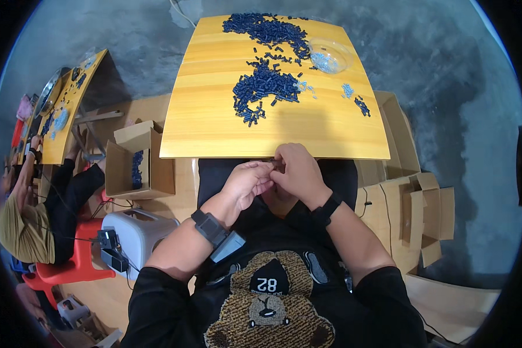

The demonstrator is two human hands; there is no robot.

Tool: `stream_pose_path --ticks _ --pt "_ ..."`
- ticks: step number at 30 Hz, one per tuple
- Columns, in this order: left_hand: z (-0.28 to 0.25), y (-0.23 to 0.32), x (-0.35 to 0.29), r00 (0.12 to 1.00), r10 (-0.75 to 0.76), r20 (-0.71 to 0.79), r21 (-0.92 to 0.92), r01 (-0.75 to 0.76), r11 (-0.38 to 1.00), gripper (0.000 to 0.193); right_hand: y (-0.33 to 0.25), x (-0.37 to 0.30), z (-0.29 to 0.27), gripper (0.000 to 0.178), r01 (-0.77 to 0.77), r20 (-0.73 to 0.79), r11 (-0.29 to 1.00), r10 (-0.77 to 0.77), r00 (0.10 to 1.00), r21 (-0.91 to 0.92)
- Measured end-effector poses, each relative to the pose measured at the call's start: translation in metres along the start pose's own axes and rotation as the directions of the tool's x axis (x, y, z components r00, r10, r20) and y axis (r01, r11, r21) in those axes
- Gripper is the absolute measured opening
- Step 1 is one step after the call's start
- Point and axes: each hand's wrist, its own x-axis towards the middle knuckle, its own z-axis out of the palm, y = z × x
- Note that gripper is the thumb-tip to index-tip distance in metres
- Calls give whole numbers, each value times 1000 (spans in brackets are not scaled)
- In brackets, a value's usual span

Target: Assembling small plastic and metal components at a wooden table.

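My left hand [249,183] and my right hand [299,174] meet just in front of the table's near edge, above my lap. The fingers of both are closed in a pinch, fingertips close together. Whatever lies between them is too small or hidden to make out. Beyond them on the yellow wooden table [203,130] lies a loose pile of small dark blue cylindrical pieces [261,87]. A few small pale, clear-looking pieces [304,86] touch its right side. Farther right are a little group of pale pieces [347,90] and a little group of dark pieces [362,106].
A bigger dark heap [267,29] and a clear bowl [342,55] with pale pieces occupy the far end. Left stand an open carton [148,174] holding dark pieces and a grey stool [134,235]. Another person [29,223] sits at a second table [69,127]. Cartons [426,214] stand right.
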Motion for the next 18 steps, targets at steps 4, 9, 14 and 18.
stream_pose_path --ticks 4,9,14,18 --pt "-1 0 7 1000 -16 1 -34 16 999 11 1 6 -1 19 -10 52 999 13 999 -44" --pt "-5 -3 13 999 18 29 -8 -18 1000 11 5 12 -5 17 -27 125 998 34 992 -54" --pt "2 -7 11 996 81 -36 -8 -81 997 11 9 10 -2 16 64 107 995 -56 993 -73" --pt "8 -11 11 990 90 -106 -89 -100 991 10 11 9 -1 14 59 102 997 -54 993 -50"
